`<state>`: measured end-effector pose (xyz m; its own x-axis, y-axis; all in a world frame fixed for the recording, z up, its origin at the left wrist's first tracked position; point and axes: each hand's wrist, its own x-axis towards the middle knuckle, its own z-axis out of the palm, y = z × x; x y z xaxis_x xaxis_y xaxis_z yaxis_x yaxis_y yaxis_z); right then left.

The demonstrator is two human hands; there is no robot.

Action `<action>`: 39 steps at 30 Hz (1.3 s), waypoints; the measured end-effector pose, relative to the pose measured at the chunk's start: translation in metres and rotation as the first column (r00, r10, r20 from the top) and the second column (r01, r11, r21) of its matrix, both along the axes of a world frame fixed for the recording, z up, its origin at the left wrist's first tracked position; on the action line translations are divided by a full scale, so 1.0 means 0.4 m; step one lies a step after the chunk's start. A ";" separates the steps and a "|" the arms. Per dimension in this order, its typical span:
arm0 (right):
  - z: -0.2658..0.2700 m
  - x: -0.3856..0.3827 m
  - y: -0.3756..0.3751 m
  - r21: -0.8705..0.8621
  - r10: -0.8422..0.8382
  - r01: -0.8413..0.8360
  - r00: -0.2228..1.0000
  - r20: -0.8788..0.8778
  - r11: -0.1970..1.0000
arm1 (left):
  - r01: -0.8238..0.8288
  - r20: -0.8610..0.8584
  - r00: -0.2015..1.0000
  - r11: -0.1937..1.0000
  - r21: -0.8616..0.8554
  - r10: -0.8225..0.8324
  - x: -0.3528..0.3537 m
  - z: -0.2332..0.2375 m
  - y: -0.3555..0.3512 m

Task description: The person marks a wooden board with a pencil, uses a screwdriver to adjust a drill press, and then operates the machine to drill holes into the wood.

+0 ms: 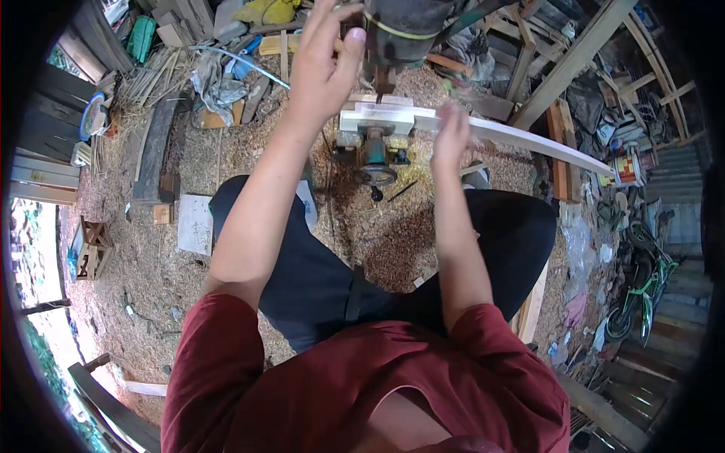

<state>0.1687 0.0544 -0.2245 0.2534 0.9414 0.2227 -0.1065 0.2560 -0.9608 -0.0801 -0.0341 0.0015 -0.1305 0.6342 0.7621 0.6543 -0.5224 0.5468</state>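
My left hand is raised beside the dark body of a drilling machine, its fingers curled around a handle that they mostly cover. Below the machine's bit, a pale squared block of wood lies on the vise, which has a handwheel under it. A long pale wooden board stretches from there toward the right. Over the near end of this board is my right hand, its fingers smeared by motion.
Wood shavings cover the ground around my legs. Scrap wood and plastic are heaped at the back left. A slanting beam stands at the right, near a paint can and a green bicycle. A small wooden stool is at left.
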 end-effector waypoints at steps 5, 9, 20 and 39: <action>-0.365 -0.024 -0.161 -0.261 -0.049 0.170 0.910 0.413 0.950 | -0.049 0.047 0.998 0.998 0.043 0.047 -0.028 -0.037 0.009; -0.503 -0.046 -0.165 -0.299 -0.049 0.226 0.864 0.501 0.927 | -0.067 -0.032 0.997 0.996 0.057 0.069 -0.032 -0.035 0.006; -0.619 -0.078 -0.130 -0.250 -0.028 0.156 0.894 0.448 0.956 | -0.047 -0.002 0.999 0.996 -0.075 0.047 -0.048 -0.031 0.018; -0.535 -0.116 -0.126 -0.287 0.011 0.136 0.890 0.456 0.948 | -0.047 0.021 0.999 0.989 0.142 0.045 -0.097 -0.076 0.156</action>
<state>0.1222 0.0038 -0.4385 0.2560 0.9661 0.0332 0.3588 -0.0631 -0.9313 -0.1188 0.0283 -0.0289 -0.1710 0.5123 0.8416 0.6704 -0.5654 0.4804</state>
